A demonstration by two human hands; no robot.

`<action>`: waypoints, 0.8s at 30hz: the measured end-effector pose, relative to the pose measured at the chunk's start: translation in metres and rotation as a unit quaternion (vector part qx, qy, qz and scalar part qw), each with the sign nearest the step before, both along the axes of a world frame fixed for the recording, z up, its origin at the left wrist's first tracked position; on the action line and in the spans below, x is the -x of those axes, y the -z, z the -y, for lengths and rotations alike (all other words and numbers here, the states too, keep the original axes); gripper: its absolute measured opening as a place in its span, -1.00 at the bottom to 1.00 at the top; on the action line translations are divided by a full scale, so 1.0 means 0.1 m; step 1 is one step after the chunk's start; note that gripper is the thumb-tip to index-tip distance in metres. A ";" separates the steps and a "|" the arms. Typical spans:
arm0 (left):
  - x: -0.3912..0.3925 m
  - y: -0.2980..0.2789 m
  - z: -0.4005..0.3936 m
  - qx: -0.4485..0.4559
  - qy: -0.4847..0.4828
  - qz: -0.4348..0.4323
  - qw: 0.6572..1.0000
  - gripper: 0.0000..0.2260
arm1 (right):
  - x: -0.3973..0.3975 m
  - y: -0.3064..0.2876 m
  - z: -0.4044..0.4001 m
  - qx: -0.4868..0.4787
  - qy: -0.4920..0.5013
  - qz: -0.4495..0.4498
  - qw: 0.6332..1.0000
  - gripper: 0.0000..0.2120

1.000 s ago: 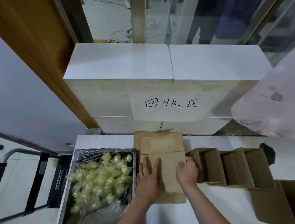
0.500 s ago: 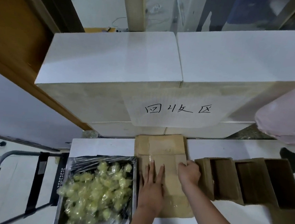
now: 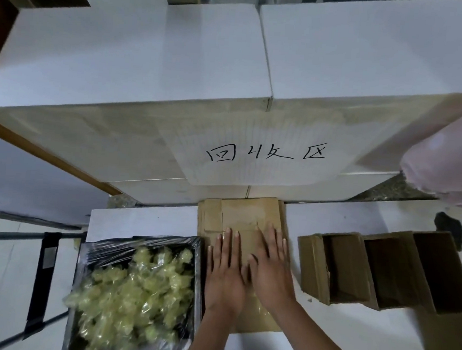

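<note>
A flat brown cardboard box (image 3: 243, 214) with clear tape on it lies on the white table (image 3: 143, 220), its far end against the white cartons. My left hand (image 3: 226, 271) lies flat on the box with straight fingers. My right hand (image 3: 271, 266) lies flat beside it, fingers straight, pressing the box's right half. To the left stands a dark tray (image 3: 200, 269) lined with plastic film and filled with several pale yellow-green wrapped pieces (image 3: 138, 289).
Stacked white cartons (image 3: 150, 66) with a handwritten paper label (image 3: 264, 155) block the back. A row of open brown cardboard boxes (image 3: 368, 271) stands at the right. A pink cloth (image 3: 451, 164) hangs at far right. A metal cart frame (image 3: 26, 236) stands left of the table.
My right hand has left the box's right edge and now lies flat on top beside the left hand. The view has tilted closer to the table.
</note>
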State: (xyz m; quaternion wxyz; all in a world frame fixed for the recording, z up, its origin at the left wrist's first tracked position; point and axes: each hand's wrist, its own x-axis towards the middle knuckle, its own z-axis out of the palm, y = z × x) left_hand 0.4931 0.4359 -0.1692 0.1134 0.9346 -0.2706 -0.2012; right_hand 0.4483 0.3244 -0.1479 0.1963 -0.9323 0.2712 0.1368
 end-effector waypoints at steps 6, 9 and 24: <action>-0.15 0.13 0.10 0.082 -0.035 0.018 0.996 -0.48 | -0.02 0.17 -0.04 0.074 -0.024 0.008 0.997 -0.37; -0.14 0.22 0.09 0.085 -0.032 0.043 0.995 -0.47 | -0.01 0.28 -0.04 0.076 -0.010 0.056 0.995 -0.38; -0.20 0.06 0.11 -0.047 -0.025 -0.006 0.999 -0.45 | 0.00 0.06 0.08 0.023 -0.062 -0.047 0.997 -0.34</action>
